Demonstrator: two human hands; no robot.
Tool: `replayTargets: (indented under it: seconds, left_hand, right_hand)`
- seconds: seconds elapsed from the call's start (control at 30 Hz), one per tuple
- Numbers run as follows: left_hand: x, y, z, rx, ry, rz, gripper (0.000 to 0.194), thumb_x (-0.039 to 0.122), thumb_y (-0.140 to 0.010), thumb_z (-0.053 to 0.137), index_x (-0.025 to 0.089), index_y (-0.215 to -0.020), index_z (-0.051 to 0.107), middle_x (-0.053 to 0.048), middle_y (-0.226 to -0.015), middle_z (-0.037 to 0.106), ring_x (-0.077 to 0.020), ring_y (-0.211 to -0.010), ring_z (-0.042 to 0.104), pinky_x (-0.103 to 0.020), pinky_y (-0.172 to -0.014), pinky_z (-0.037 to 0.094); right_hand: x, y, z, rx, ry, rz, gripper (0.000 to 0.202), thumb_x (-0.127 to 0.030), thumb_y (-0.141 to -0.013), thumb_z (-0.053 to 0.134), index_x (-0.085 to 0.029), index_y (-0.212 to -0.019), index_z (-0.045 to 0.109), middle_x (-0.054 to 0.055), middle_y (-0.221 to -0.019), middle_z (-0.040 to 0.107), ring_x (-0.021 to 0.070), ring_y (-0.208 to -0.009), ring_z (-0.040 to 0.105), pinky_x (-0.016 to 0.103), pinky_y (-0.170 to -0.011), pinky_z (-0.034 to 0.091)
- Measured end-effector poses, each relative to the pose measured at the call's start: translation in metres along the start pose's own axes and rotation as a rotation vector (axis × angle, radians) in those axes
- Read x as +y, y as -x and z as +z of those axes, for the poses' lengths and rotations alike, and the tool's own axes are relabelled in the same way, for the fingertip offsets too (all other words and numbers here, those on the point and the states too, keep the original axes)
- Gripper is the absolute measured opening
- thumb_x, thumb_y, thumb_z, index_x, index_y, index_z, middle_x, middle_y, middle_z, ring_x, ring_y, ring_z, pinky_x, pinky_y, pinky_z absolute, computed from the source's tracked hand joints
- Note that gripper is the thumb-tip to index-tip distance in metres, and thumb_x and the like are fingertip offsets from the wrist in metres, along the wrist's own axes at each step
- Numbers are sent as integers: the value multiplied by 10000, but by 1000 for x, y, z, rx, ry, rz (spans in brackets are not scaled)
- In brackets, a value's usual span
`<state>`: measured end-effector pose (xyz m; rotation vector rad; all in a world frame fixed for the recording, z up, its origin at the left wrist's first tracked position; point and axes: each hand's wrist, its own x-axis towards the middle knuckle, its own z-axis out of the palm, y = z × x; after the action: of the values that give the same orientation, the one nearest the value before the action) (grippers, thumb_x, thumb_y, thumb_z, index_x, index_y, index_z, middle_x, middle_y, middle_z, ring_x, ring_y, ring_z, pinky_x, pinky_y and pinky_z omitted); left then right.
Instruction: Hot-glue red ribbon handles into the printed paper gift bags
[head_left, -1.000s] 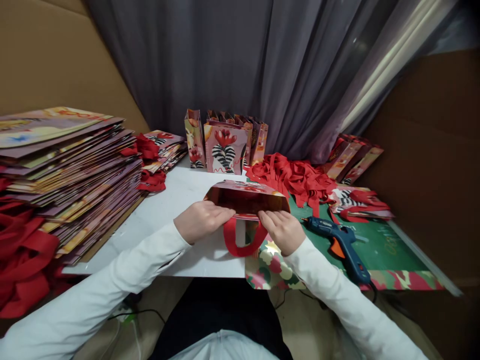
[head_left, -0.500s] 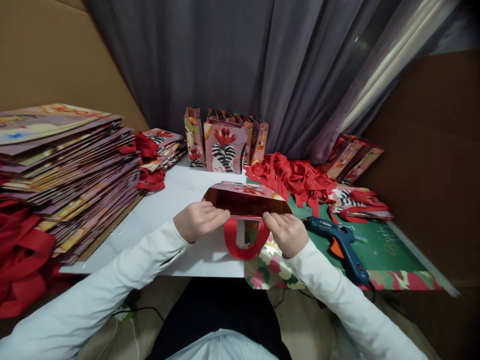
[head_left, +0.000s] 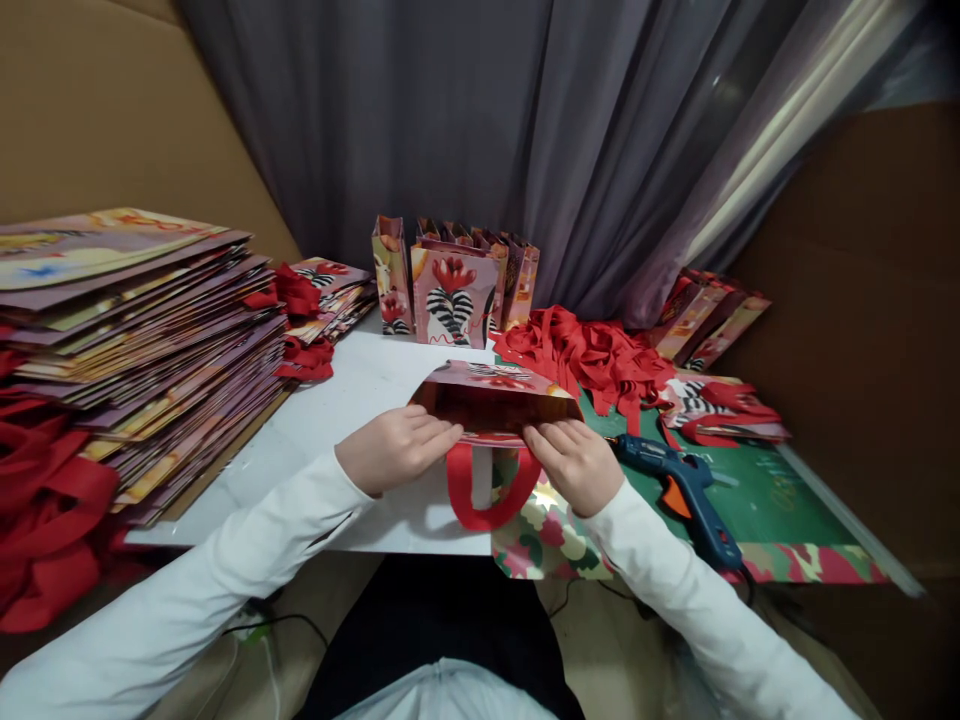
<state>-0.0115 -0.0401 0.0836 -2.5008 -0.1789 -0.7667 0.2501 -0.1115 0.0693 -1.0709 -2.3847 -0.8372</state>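
A printed paper gift bag (head_left: pixel 499 376) lies in front of me with its mouth open toward me. My left hand (head_left: pixel 401 447) pinches the left part of its near edge, thumb hidden. On the same edge, further right, my right hand (head_left: pixel 576 462) grips with its fingers bent over the paper. Between the hands a red ribbon handle (head_left: pixel 489 515) loops down toward me from that edge. The inside of the bag is dark red. To the right of my right hand lies a blue glue gun (head_left: pixel 681 490) with an orange trigger.
Flat printed bags are stacked high (head_left: pixel 187 370) at left, beside red ribbons (head_left: pixel 56 500). Finished-looking bags (head_left: pixel 454 295) stand at the back. A heap of red ribbon (head_left: pixel 592 355) and a flat bag (head_left: pixel 716 408) lie right, near more standing bags (head_left: pixel 697 320).
Both hands keep hold of the near edge, shifting only slightly. The ribbon handle hangs a little lower toward me. The whole view has moved marginally.
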Motion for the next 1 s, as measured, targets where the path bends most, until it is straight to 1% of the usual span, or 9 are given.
replayTargets:
  seconds: [0.1,0.23,0.43,0.53,0.67,0.73,0.83,0.9,1.0]
  left_hand:
    - [5,-6,-1,-90,-24,-114,231,102,-925,404,133,-982,625,-82,-833,724,-164,-716,667,-298,-654,511]
    - [3,-9,-5,-46,-35,-128,268,104,-939,380,99,-1007,640,-102,-876,724,-194,-776,669,-325,-673,517]
    - [-3,-7,-16,8,84,-105,232,110,-937,424,133,-977,651,-61,-849,729,-164,-780,663,-304,-689,512]
    - [5,-13,-19,-51,73,-159,213,145,-932,455,134,-1018,649,-68,-858,719,-174,-783,653,-316,-691,497]
    - [24,-27,-15,-275,-49,-291,149,99,-848,561,129,-961,654,-53,-754,676,-208,-691,609,-351,-623,438]
    - [30,-32,-12,-342,-88,-332,128,92,-827,591,151,-921,656,-36,-738,657,-211,-671,588,-357,-621,412]
    - [36,-36,-7,-334,-66,-361,140,114,-830,604,179,-944,652,-41,-876,672,-213,-759,595,-361,-669,404]
    - [40,-38,-4,-313,-44,-388,175,105,-824,603,186,-973,648,-46,-944,671,-215,-815,592,-367,-712,404]
    - [48,-41,1,-289,-40,-425,142,93,-829,585,177,-925,647,-44,-903,666,-212,-821,581,-378,-785,406]
  right_hand:
    - [-3,-5,2,-45,-32,67,277,-96,-921,414,-78,-1069,647,121,-931,679,195,-798,563,327,-740,410]
    - [-2,-11,-1,-56,-78,87,335,-107,-917,398,-74,-1183,599,124,-957,678,207,-864,559,343,-773,422]
    - [6,-8,-13,45,-118,13,298,-127,-928,368,-94,-998,656,104,-798,669,195,-805,567,334,-730,432]
    - [4,-7,-14,28,-129,72,288,-120,-921,384,-110,-1021,654,81,-752,653,186,-786,568,326,-714,424]
    - [-4,-12,-12,-39,-110,95,291,-126,-916,392,-112,-1029,660,81,-778,650,191,-767,536,340,-729,400]
    - [-10,-15,-11,-74,-96,113,276,-147,-901,426,-114,-1043,660,83,-811,649,198,-766,517,356,-752,383]
    - [-16,-17,-7,-99,-69,168,254,-170,-871,512,-148,-1082,651,70,-850,646,199,-785,504,366,-794,356]
    - [-21,-18,-2,-73,-45,188,208,-170,-888,529,-183,-1051,658,50,-839,645,187,-779,497,354,-808,345]
    - [-28,-20,6,-27,-28,213,152,-177,-927,513,-204,-952,660,22,-793,633,170,-754,487,339,-812,336]
